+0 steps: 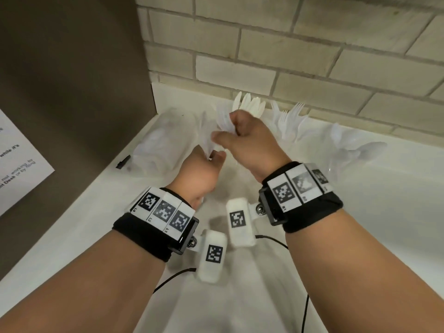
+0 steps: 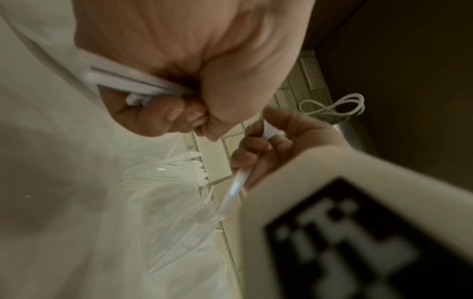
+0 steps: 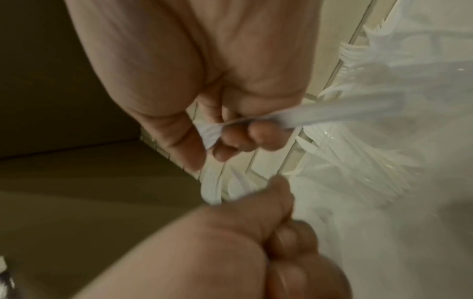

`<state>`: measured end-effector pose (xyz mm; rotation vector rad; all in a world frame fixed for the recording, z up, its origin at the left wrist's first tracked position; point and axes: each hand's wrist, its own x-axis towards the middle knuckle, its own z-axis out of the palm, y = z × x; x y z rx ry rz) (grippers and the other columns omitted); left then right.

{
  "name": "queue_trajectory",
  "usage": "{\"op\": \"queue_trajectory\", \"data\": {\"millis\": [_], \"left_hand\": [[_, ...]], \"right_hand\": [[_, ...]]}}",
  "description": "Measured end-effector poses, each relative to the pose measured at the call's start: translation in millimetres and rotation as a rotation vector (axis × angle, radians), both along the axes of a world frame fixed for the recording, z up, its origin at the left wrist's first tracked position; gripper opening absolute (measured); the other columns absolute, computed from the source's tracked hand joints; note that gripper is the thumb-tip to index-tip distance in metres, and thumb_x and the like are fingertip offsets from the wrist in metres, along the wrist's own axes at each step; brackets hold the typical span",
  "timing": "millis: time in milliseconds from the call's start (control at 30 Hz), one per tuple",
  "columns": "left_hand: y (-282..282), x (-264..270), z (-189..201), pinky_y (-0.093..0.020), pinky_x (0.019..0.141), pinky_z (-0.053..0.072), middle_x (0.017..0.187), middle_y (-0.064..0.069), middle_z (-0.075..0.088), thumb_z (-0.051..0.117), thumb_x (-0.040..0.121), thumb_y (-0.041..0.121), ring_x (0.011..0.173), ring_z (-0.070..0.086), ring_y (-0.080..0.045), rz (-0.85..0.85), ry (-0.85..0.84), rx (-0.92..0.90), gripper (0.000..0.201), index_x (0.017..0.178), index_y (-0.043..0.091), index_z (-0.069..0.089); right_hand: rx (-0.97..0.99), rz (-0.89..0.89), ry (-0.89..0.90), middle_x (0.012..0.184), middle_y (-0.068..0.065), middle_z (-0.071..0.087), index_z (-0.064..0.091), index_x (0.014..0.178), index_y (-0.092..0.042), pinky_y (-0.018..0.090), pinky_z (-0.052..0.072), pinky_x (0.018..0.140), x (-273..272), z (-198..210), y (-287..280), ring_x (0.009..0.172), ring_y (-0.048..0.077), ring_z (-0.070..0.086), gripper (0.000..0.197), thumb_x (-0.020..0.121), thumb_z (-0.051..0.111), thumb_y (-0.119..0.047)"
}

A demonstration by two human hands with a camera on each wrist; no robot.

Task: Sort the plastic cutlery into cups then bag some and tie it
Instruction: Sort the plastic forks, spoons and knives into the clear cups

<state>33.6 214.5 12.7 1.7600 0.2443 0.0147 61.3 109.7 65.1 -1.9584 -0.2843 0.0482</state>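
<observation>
Clear plastic bag (image 1: 165,138) gathered at its neck, both hands clamped on it, left hand (image 1: 204,169) just below right hand (image 1: 249,138), probably to tie it, in front of cutlery-filled cups (image 1: 288,121) on the counter (image 1: 396,188).

- White counter (image 1: 360,212): smooth top, meeting a pale brick wall at the far edge and a dark panel at the left.
- Clear plastic cups (image 1: 286,126), far side against the wall: white cutlery standing in them, knives in one, forks (image 1: 292,114) to its right.
- Clear plastic bag (image 1: 158,145), far left, crumpled.
- Small black object (image 1: 123,162), left, just beside the bag; kind unclear.
- Thin black cables (image 1: 305,313), near side.
</observation>
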Motion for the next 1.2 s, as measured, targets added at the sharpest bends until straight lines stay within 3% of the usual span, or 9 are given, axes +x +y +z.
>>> {"op": "queue_trajectory", "data": {"millis": [167, 300, 400, 500, 567, 733, 1000, 1133, 1200], "left_hand": [[-8.1, -4.2, 13.0, -0.007, 0.052, 0.037, 0.085, 0.017, 0.050, 0.043, 0.090, -0.002, 0.072, 0.050, 0.002, -0.246, -0.171, 0.284, 0.033, 0.112, 0.022, 0.046], [-5.0, -6.5, 10.2, -0.028, 0.058, 0.041, 0.094, -0.004, 0.058, 0.062, 0.076, 0.019, 0.075, 0.053, -0.013, -0.240, -0.007, -0.055, 0.041, 0.112, 0.011, 0.043], [-4.5, -5.9, 6.6, -0.030, 0.052, 0.032, 0.077, 0.000, 0.043, 0.062, 0.068, 0.026, 0.058, 0.040, -0.011, -0.210, 0.067, -0.340, 0.040, 0.098, 0.014, 0.039], [-5.7, -3.5, 3.8, -0.029, 0.050, 0.026, 0.066, 0.000, 0.035, 0.059, 0.081, 0.034, 0.051, 0.032, -0.013, -0.146, 0.116, -0.551, 0.028, 0.092, 0.014, 0.041], [-7.0, -2.7, 4.8, -0.029, 0.049, 0.026, 0.063, 0.001, 0.035, 0.050, 0.094, 0.030, 0.049, 0.032, -0.013, -0.090, 0.122, -0.545, 0.018, 0.091, 0.014, 0.042], [-10.5, -1.3, 4.1, -0.028, 0.049, 0.030, 0.066, 0.002, 0.033, 0.046, 0.097, 0.020, 0.050, 0.032, -0.012, -0.121, 0.074, -0.398, 0.013, 0.089, 0.015, 0.037], [-18.9, -3.7, 5.1, -0.031, 0.062, 0.046, 0.070, -0.002, 0.047, 0.045, 0.098, 0.032, 0.055, 0.048, -0.016, -0.223, 0.056, -0.343, 0.030, 0.080, 0.010, 0.054], [-20.0, -3.5, 6.1, -0.029, 0.059, 0.051, 0.069, -0.002, 0.047, 0.041, 0.098, 0.037, 0.054, 0.050, -0.015, -0.270, 0.073, -0.330, 0.035, 0.079, 0.010, 0.052], [-20.6, -3.3, 6.1, -0.028, 0.057, 0.051, 0.069, -0.002, 0.047, 0.041, 0.098, 0.038, 0.053, 0.049, -0.015, -0.275, 0.083, -0.323, 0.036, 0.079, 0.009, 0.052]], "right_hand": [[-0.094, -0.052, -0.070, 0.071, 0.010, 0.065, 0.062, 0.079, -0.004, 0.035, 0.054, 0.065, -6.0, -10.0, 5.3, 0.069, 0.023, 0.064, 0.035, 0.075, 0.077, -0.036], [-0.052, -0.055, -0.042, 0.084, 0.027, 0.064, 0.057, 0.087, 0.006, 0.050, 0.054, 0.076, -0.2, -13.8, 1.3, 0.079, 0.038, 0.063, 0.039, 0.085, 0.065, -0.032], [0.023, -0.102, 0.001, 0.078, 0.003, 0.063, 0.056, 0.088, -0.013, 0.036, 0.051, 0.073, 0.4, -10.9, -8.3, 0.075, 0.019, 0.060, 0.019, 0.095, 0.054, -0.031], [0.132, -0.170, -0.001, 0.085, -0.003, 0.063, 0.052, 0.091, -0.023, 0.034, 0.047, 0.074, 7.1, -5.2, -23.6, 0.084, 0.018, 0.063, 0.013, 0.096, 0.050, -0.034], [0.193, -0.235, -0.040, 0.094, 0.002, 0.067, 0.051, 0.102, -0.019, 0.040, 0.054, 0.078, 16.3, 3.0, -37.3, 0.090, 0.023, 0.068, 0.014, 0.097, 0.047, -0.032], [0.436, -0.358, -0.174, 0.079, 0.007, 0.059, 0.038, 0.114, -0.015, 0.038, 0.056, 0.062, 46.2, 30.3, -77.9, 0.061, 0.020, 0.063, 0.022, 0.098, 0.035, 0.000], [0.302, -0.467, -0.197, 0.084, 0.004, 0.056, 0.050, 0.127, -0.005, 0.022, 0.049, 0.068, 98.7, -2.1, -102.6, 0.064, 0.012, 0.053, 0.035, 0.094, 0.045, 0.003], [0.189, -0.448, -0.095, 0.105, 0.010, 0.068, 0.057, 0.118, -0.015, 0.042, 0.052, 0.094, 109.3, -28.9, -107.1, 0.089, 0.020, 0.063, 0.039, 0.080, 0.064, -0.012], [0.230, -0.445, -0.035, 0.102, 0.005, 0.066, 0.052, 0.124, -0.014, 0.040, 0.050, 0.098, 111.2, -31.4, -108.3, 0.095, 0.018, 0.063, 0.050, 0.078, 0.070, -0.006]]}}
